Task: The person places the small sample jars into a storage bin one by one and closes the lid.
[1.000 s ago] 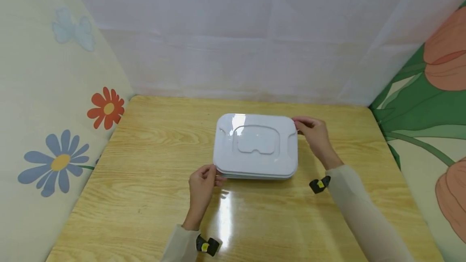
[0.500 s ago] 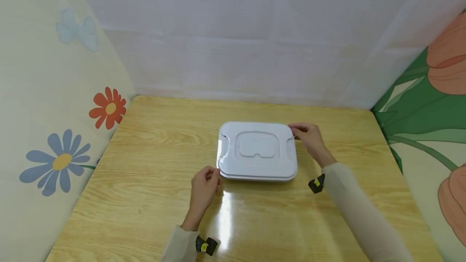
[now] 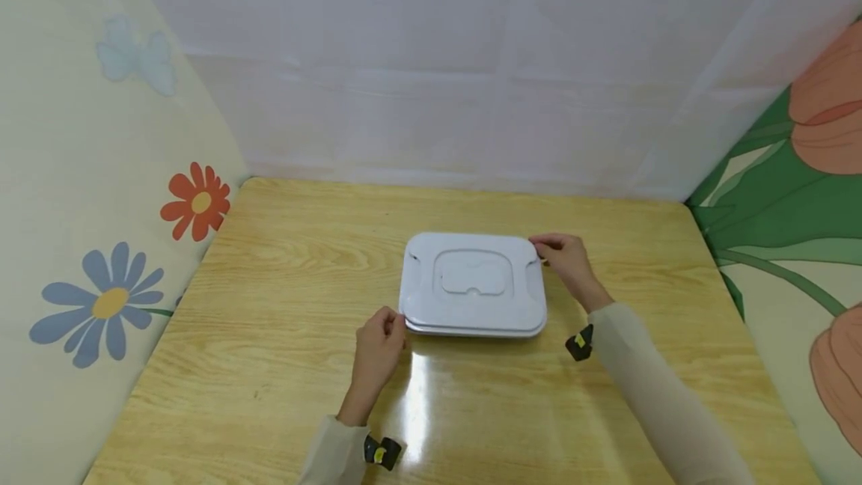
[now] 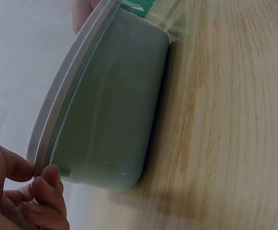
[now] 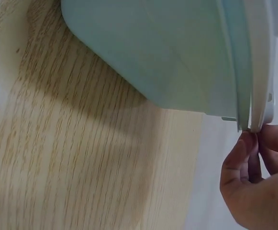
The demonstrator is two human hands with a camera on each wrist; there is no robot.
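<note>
A rectangular container (image 4: 112, 100) with pale green walls stands on the wooden table, a glossy white lid (image 3: 474, 309) covering its top. My left hand (image 3: 378, 349) pinches the lid at the near left corner; in the left wrist view its thumb is on top and the curled fingers come up under the rim. At the far right corner my right hand (image 3: 571, 266) pinches the lid's edge between thumb and fingers. A narrow gap shows there between lid and container rim in the right wrist view. The container's inside is hidden.
The wood-grain table (image 3: 289, 260) extends around the container on all sides. Behind it hangs a white cloth (image 3: 431, 96). Flower-printed panels (image 3: 67, 185) flank the table at left and right.
The lid has come down at its far side and lies flatter over the container. My right hand has moved down and slightly left with its corner; the left hand keeps its corner, shifting slightly.
</note>
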